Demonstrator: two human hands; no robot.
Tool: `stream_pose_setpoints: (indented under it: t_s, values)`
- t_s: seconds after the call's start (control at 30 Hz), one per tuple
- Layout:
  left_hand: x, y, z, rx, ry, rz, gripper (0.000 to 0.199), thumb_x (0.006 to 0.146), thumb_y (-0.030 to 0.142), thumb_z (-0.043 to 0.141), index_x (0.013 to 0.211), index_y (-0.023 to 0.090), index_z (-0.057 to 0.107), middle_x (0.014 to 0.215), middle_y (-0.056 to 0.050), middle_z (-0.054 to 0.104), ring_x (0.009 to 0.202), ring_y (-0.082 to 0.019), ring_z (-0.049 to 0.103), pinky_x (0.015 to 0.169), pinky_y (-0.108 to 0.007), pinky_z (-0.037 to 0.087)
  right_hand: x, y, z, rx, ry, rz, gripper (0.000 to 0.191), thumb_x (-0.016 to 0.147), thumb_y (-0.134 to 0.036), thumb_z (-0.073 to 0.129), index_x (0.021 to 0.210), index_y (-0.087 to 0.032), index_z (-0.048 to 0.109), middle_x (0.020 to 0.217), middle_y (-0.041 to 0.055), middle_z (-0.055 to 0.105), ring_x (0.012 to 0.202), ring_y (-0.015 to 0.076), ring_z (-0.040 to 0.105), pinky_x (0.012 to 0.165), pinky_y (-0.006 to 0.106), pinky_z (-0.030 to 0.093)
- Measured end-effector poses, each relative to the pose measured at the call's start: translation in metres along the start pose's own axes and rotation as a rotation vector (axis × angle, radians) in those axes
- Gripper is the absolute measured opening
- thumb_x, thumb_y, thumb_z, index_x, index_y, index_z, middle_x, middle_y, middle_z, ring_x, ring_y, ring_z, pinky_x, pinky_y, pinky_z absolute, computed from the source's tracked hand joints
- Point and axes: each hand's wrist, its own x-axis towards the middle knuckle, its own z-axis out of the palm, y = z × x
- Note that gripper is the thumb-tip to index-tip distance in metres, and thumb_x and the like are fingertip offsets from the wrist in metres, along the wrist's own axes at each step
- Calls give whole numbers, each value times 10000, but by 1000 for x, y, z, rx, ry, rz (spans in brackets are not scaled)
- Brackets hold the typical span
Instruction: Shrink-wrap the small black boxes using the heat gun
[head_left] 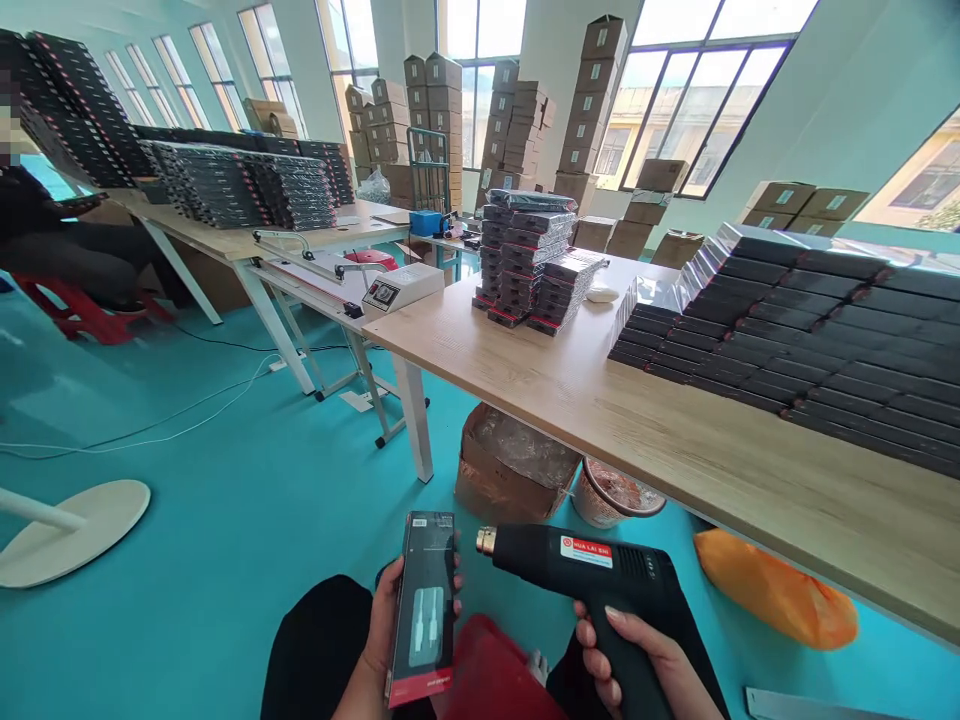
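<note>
My left hand (pixel 385 612) is wrapped around a slim black box (pixel 430 560) with a red lower edge and a clear window that shows two white plug-like pieces. The box stands nearly upright over my lap. In my right hand (pixel 626 650), fingers closed about the handle, is a black heat gun (pixel 592 570) with a red and white label. Its metal nozzle points left at the box's upper right side, a small gap away. Whether the trigger is pressed cannot be seen.
On the wooden table (pixel 517 370) ahead stand a small stack of wrapped boxes (pixel 525 260) and a long stack of black boxes (pixel 810 320). Under it are a carton of plastic film (pixel 517 460), a waste basket (pixel 611 495) and an orange bag (pixel 776 590). A seated person (pixel 60 225) is far left.
</note>
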Motion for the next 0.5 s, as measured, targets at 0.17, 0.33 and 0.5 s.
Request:
stream_pose_setpoints:
  t_s: [0.17,0.33,0.5]
  values:
    - [2,-4,1,98,257,44,414,928,391,561,1091,52,734,1028,-208,774,875,-312,739,862,-493,579,11,-1,16,-24,-19,10,443,590,-280,969,918,-77,752,712,25,717,547,89,610,486,170,508]
    - [10,-10,-2,216,394,-20,383,918,401,598,984,52,740,835,-185,785,718,-304,748,723,-427,593,1,2,34,-269,-58,-86,443,651,-362,901,959,-92,732,739,31,708,553,103,605,474,191,462]
    - [16,-10,-1,139,404,-30,359,904,428,617,992,100,734,808,-139,791,740,-306,763,728,-420,602,-9,-2,58,-782,-135,-150,291,707,-359,811,810,-114,695,650,38,675,540,145,583,506,259,440]
